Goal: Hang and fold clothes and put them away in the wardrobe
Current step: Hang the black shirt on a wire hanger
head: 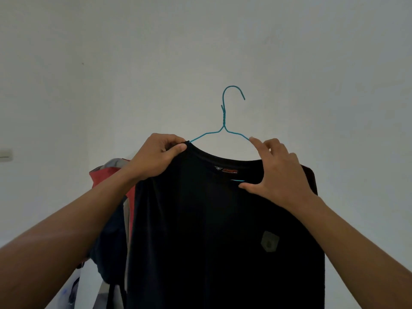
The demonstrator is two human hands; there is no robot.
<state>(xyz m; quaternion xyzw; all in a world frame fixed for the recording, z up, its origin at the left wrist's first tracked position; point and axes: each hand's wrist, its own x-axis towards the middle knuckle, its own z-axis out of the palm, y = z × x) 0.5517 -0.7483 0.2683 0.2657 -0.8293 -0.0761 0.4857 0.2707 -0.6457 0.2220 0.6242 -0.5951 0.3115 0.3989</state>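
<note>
- White plaster wall point(89, 63) fills the background; a pale wall switch point(5, 153) sits at the far left edge.
- Black crew-neck T-shirt point(211, 230) of soft knit fabric is held up in mid-air in front of the wall, body hanging straight down out of frame. It looks light and limp with no stiffness of its own, and it drapes wherever it is not supported. Probably grippy rather than slippery and not fragile. Best taken at the collar rim or shoulder seams, since pulling on the body would only stretch it.
- Red, grey and navy garments point(111, 230) hang behind the T-shirt on the left, partly hidden. What they hang from is not visible.
- Left hand point(156, 157) is raised at the left end of the collar. Fingers are curled and the thumb is closed against them, pinching the collar rim where the wire enters. Forearm reaches up from lower left.
- Right hand point(278, 175) lies spread over the right shoulder area, fingers mostly straight. Index finger point(256, 143) points up and touches the hanger's right arm; thumb point(249, 188) presses the front collar edge. No closed grasp is evident.
- Thin turquoise wire hanger point(223, 121) sits partly inside the neck opening, with the hook and twisted neck standing clear above the collar. A short stretch of its lower bar shows through the neck hole. Light, springy and easily bent, so best steadied at the twisted neck.
- Orange neck label point(227, 170) is sewn inside the back collar.
- Small grey chest patch point(269, 241) sits on the front, on the right of the view.
</note>
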